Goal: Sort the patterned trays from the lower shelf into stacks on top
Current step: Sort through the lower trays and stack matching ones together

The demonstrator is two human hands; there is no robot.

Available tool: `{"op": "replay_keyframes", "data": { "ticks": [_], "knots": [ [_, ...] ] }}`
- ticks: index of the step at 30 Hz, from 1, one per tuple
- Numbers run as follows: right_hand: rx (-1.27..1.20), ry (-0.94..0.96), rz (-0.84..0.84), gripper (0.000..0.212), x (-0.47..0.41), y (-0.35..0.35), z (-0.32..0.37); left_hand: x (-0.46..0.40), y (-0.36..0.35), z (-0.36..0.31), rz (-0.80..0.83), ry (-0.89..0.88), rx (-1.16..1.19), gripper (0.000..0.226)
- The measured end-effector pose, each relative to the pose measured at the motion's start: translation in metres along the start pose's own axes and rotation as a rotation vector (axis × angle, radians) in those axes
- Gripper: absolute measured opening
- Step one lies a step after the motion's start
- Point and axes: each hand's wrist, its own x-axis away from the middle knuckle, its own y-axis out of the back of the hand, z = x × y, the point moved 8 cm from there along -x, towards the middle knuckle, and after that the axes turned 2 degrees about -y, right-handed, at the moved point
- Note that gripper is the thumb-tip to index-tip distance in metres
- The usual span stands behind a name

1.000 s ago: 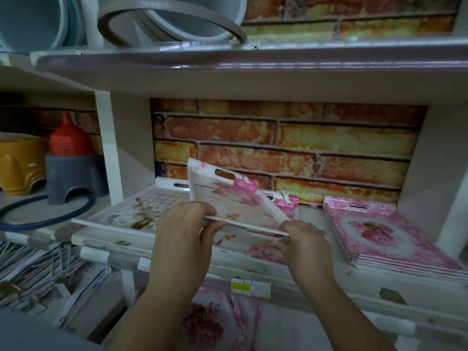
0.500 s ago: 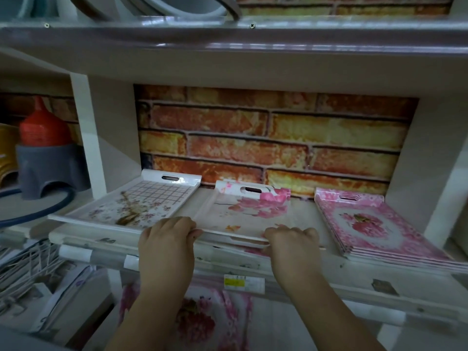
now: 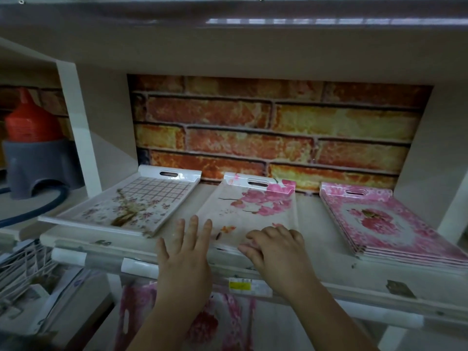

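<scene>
Fingers of the spread left hand (image 3: 186, 252) and curled right hand (image 3: 274, 245) rest on the orchid tray (image 3: 253, 206).

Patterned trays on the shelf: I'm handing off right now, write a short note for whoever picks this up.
Left hand: open, fingers spread, at the near-left edge of the pink blossom tray, gripping nothing.
Right hand: fingers curled, resting on that tray's near edge; no clear grip.
Upper shelf: grid-and-flower tray on the left, its near edge overhanging the front; pink blossom tray lying flat in the middle; stack of pink rose trays on the right.
Done: three pattern groups started.
Left: more pink floral trays sit on the lower shelf; bring them up onto matching stacks.
</scene>
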Motion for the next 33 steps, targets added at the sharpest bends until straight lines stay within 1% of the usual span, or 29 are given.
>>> {"op": "replay_keyframes", "data": {
  "ticks": [2,4,10,13,20,27,33],
  "knots": [
    [0.028,-0.007,-0.043,0.062,0.000,-0.002,-0.002,-0.003,-0.009,-0.001,0.028,-0.018,0.001,0.079],
    [0.072,-0.014,-0.130,0.055,-0.001,-0.001,-0.004,-0.005,-0.018,-0.002,0.044,-0.041,-0.019,0.080],
    [0.123,-0.016,-0.335,0.043,-0.002,-0.005,-0.008,-0.008,-0.020,-0.013,-0.006,-0.102,0.025,0.085],
    [0.125,-0.017,-0.392,0.035,-0.003,-0.004,-0.019,-0.008,-0.021,-0.024,-0.031,-0.166,0.016,0.090],
    [0.126,-0.026,-0.384,0.034,-0.005,-0.007,-0.025,-0.011,-0.023,-0.026,-0.049,-0.152,0.046,0.080],
    [0.100,-0.040,-0.363,0.037,-0.004,-0.004,-0.025,-0.009,-0.023,-0.023,0.011,-0.163,0.079,0.085],
    [0.022,-0.104,-0.295,0.034,0.000,-0.003,-0.027,0.011,-0.029,-0.015,-0.016,-0.143,0.105,0.082]
  ]
}}
